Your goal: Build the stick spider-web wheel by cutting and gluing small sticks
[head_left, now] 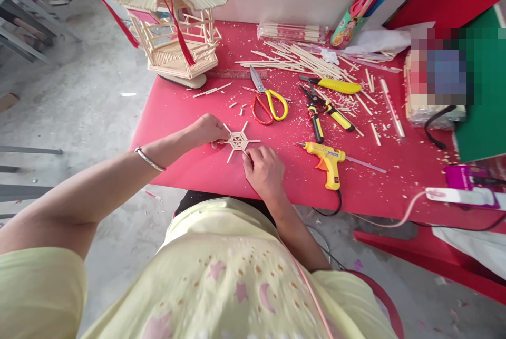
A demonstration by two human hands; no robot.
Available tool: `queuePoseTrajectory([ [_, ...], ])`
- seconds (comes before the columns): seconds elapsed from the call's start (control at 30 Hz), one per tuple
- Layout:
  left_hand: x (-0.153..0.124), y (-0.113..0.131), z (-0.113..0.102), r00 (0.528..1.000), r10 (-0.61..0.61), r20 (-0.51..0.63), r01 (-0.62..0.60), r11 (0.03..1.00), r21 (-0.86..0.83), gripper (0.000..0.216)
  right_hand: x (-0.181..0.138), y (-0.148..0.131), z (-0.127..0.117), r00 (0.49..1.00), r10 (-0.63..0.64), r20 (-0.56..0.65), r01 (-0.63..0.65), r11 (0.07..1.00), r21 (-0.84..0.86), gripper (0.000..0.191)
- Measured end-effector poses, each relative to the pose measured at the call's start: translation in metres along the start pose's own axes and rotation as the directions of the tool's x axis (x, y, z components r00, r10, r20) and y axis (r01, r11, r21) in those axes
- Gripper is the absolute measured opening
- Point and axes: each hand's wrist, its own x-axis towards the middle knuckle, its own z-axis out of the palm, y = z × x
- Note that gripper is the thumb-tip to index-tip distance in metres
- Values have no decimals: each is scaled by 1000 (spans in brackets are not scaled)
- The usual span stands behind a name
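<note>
A small web-shaped frame of thin wooden sticks (pixel 238 141), with spokes sticking outward, lies near the front of the red table. My left hand (pixel 209 131) pinches a spoke at its upper left. On the lower right, my right hand (pixel 265 167) has its fingers closed around another spoke end. Just beyond the frame are scissors (pixel 272 107) with one red and one yellow handle. To the right of my right hand rests a yellow hot glue gun (pixel 326 160) with a glue stick in its back.
A stick-built pavilion model (pixel 182 57) with red tassels stands at the back left. Pliers (pixel 316 117), a yellow utility knife (pixel 338 86) and loose sticks (pixel 304 59) lie across the back and right. A white power strip (pixel 454 195) is at the right edge.
</note>
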Motion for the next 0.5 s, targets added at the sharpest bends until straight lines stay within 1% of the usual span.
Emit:
queuePoseTrajectory([
  [0.27, -3, 4, 0, 1000, -1, 3, 1, 1000, 4, 17, 1, 0, 2, 1000, 0, -8, 0, 1000, -7, 21],
  [0.5, 7, -7, -1, 1000, 20, 20, -19, 999, -35, 16, 1, 1, 2, 1000, -7, -4, 7, 1000, -5, 20],
])
